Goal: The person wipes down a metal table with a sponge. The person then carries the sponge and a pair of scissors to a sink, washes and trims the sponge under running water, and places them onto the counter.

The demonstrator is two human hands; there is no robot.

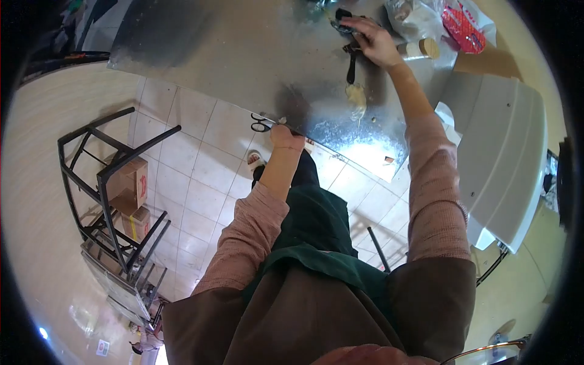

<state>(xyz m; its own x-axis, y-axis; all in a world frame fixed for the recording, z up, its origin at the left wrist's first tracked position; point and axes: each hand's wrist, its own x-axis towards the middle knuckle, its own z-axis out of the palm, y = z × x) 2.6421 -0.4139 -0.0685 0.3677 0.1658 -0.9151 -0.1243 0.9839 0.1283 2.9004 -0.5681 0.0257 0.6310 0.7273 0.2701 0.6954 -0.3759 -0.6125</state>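
Observation:
My left hand [287,138] is at the front edge of the metal table [243,55], closed around something small; black-handled scissors [260,123] stick out on its left side. At the back right of the table, my right hand [378,44] reaches over a small dark object [342,21], its fingertips touching it. Just below that hand lies a black-handled tool [351,66]. Nearer the front edge is a pale yellowish lump [356,100]. A jar with a cork-like lid [429,48] lies beside my right wrist.
Plastic bags [413,18] and a red package [463,29] are at the back right. A large white appliance [499,158] stands to the right. Black metal frames [100,176] and cardboard boxes [131,185] stand on the tiled floor at the left.

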